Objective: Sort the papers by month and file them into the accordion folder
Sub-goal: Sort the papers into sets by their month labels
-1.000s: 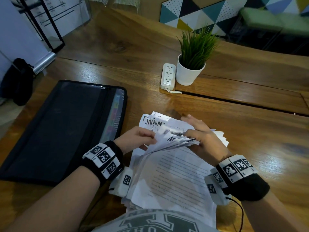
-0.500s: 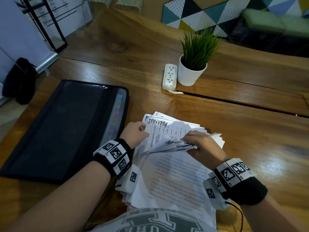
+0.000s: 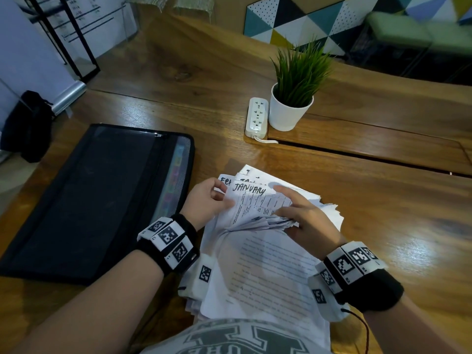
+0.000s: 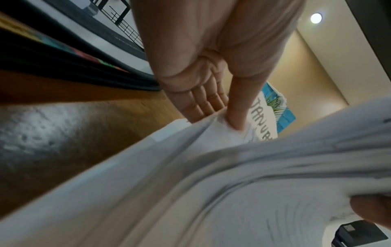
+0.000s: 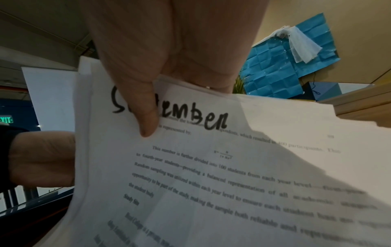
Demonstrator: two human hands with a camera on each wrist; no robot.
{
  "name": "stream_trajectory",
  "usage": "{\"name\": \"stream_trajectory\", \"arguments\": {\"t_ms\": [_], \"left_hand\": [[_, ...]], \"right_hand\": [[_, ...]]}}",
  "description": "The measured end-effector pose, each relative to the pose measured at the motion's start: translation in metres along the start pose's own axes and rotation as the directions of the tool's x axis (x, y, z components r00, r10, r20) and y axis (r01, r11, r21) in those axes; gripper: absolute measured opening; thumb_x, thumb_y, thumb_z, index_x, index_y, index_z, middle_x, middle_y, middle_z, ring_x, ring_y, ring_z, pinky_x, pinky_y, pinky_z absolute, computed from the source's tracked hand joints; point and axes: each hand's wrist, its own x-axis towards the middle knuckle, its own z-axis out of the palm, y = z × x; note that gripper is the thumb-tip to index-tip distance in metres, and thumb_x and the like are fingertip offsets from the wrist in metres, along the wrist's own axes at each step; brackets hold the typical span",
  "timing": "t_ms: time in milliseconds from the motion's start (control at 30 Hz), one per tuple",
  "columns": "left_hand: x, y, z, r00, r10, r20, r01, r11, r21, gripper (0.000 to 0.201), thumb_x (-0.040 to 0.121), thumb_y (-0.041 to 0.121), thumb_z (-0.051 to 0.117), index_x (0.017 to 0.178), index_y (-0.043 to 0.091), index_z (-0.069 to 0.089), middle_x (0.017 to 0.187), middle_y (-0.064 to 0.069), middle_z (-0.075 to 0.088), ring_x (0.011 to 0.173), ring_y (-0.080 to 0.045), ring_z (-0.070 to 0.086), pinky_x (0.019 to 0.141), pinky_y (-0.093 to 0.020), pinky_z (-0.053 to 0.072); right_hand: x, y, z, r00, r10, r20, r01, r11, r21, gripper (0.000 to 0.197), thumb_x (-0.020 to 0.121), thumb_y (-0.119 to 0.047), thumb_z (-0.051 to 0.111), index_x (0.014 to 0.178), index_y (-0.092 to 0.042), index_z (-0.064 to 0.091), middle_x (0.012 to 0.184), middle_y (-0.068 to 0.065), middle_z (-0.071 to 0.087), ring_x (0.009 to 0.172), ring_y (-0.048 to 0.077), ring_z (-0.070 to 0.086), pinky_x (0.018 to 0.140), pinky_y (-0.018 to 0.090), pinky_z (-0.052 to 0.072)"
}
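wooden table, papers between hands

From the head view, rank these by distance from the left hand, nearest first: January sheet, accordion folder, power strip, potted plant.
1. January sheet, pinched by the left hand.
2. Accordion folder, just left.
3. Power strip, ahead.
4. Potted plant, right of the strip.

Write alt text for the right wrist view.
The right hand pinches a sheaf of printed papers, its thumb covering part of a handwritten month ending "ember". Blue paper squares hang on the wall behind.
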Motion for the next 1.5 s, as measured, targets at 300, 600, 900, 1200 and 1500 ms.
{"name": "stream_trajectory", "arguments": {"t_ms": [300,600,900,1200,1500], "left_hand": [[-0.001,0.001,0.004,0.997,0.043,0.061,-0.046,0.997,0.060,0.031,0.067,0.006,0.082,0.090,0.013,0.063,0.084,-0.019,0.071,0.072,-0.022,0.065,0.077,-0.043,0.054],[-0.005,-0.004,0.005,0.949,0.285,0.133,-0.310,0.920,0.241,0.059,0.074,0.016,0.078,0.113,0.037,0.039,0.113,0.009,0.046,0.098,-0.010,0.056,0.072,-0.015,0.047],[0.002,-0.007,0.009,0.953,0.265,0.149,-0.301,0.895,0.330,0.060,0.076,0.023,0.077,0.126,0.023,0.044,0.124,0.003,0.047,0.106,-0.008,0.050,0.073,-0.004,0.038],[0.003,-0.024,0.006,0.900,0.425,0.098,-0.421,0.787,0.450,0.025,0.068,0.021,0.082,0.075,0.028,0.060,0.122,0.008,0.035,0.113,-0.014,0.038,0.097,-0.023,0.029],[0.004,-0.027,0.003,0.965,0.087,0.249,-0.159,0.944,0.289,0.016,0.087,0.019,0.066,0.103,0.019,0.066,0.101,0.007,0.070,0.094,-0.011,0.065,0.087,-0.035,0.053]], "right_hand": [[0.012,0.002,-0.004,0.992,0.042,0.120,-0.042,0.999,-0.001,0.019,0.082,-0.006,0.065,0.100,-0.012,0.070,0.136,0.004,0.050,0.127,0.021,0.046,0.095,0.030,0.043],[0.005,0.003,0.006,0.998,-0.064,0.013,0.064,0.998,-0.027,0.021,0.073,-0.010,0.061,0.091,-0.011,0.071,0.104,0.005,0.069,0.089,0.026,0.066,0.075,0.034,0.051],[0.000,0.005,0.009,0.996,-0.084,-0.032,0.083,0.996,-0.020,0.021,0.072,-0.004,0.068,0.091,-0.013,0.071,0.104,0.004,0.070,0.082,0.029,0.066,0.068,0.041,0.055],[-0.002,0.007,0.013,0.997,-0.060,-0.043,0.060,0.998,-0.009,0.023,0.071,-0.003,0.069,0.092,-0.014,0.071,0.105,0.004,0.070,0.083,0.029,0.066,0.068,0.044,0.055],[-0.001,0.005,0.009,0.998,0.000,-0.059,-0.001,1.000,-0.022,0.023,0.073,0.001,0.070,0.093,-0.011,0.072,0.137,0.015,0.045,0.077,0.022,0.063,0.072,0.031,0.050]]}}
